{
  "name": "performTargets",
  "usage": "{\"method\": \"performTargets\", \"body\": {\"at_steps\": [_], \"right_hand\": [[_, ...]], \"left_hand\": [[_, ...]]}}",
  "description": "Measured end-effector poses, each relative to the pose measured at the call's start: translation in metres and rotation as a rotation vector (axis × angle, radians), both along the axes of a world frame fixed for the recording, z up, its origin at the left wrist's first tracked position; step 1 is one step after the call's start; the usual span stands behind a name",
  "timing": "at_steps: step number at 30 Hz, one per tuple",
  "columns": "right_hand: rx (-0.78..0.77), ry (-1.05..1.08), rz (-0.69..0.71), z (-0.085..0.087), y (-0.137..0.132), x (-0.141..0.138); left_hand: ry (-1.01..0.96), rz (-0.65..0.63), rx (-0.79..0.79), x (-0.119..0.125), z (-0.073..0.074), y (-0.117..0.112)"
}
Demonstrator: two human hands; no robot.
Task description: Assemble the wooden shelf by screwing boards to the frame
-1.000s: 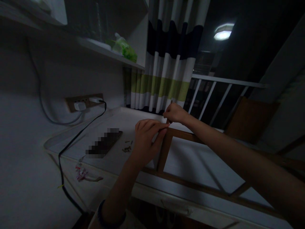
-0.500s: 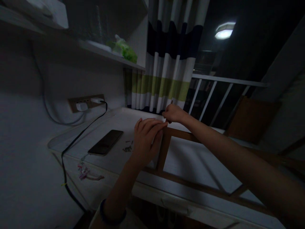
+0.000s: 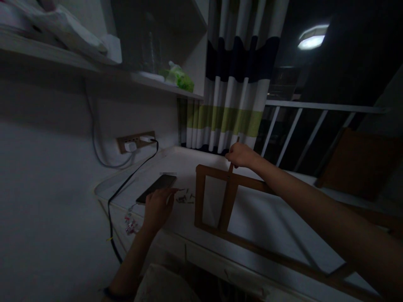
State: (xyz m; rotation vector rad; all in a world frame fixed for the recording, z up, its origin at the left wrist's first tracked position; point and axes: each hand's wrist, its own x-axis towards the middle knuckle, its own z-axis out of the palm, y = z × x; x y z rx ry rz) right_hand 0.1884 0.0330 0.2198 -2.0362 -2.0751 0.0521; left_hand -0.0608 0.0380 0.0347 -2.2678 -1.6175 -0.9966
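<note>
My right hand is closed around a thin stick-like tool. It holds the tool nearly upright over the top rail of a brown wooden frame, where a crossbar joins. The tool's exact kind cannot be made out. The frame stands on the white desk. Left of it, my left hand hovers low with its thumb and forefinger apart. Its fingertips reach the edge of a small pile of screws. A dark phone lies just behind this hand, partly covered by it.
Wall sockets hold plugs, and a black cable runs over the desk's left edge. A small wrapper lies near the front. Overhead is a shelf with a green bag. A striped curtain hangs behind.
My left hand has let go of the frame's corner and moved left and down to the screws. My right hand keeps the tool at the frame. The view has turned slightly left.
</note>
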Motion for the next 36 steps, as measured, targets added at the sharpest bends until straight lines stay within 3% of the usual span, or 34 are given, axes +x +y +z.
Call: {"method": "performTargets", "body": {"at_steps": [3,7,13,21,25,28,30,33,36], "right_hand": [[-0.004,-0.008,-0.003,0.001,-0.001,0.000],[-0.013,-0.023,-0.009,0.001,-0.001,-0.001],[-0.013,-0.025,-0.003,0.001,-0.002,-0.001],[-0.025,-0.026,-0.008,0.002,-0.003,-0.001],[-0.035,-0.040,-0.012,0.003,-0.005,-0.002],[-0.034,-0.051,-0.018,0.004,-0.005,-0.003],[-0.031,-0.056,-0.019,0.003,-0.005,-0.002],[-0.030,-0.060,-0.016,0.002,-0.003,-0.002],[-0.034,-0.065,-0.023,0.001,0.000,-0.001]], "left_hand": [[0.204,0.064,-0.142,-0.005,-0.011,0.004],[0.324,0.100,-0.195,0.000,-0.014,0.006],[0.384,0.117,-0.255,0.001,-0.008,0.005],[0.383,0.185,-0.245,0.004,-0.015,-0.002],[0.373,0.209,-0.259,0.003,-0.009,-0.009],[0.261,0.219,-0.247,-0.001,-0.006,-0.030],[0.082,0.176,-0.210,0.000,-0.011,-0.053],[-0.125,0.012,-0.107,0.017,-0.030,-0.095],[-0.147,-0.127,-0.098,0.047,-0.050,-0.124]]}}
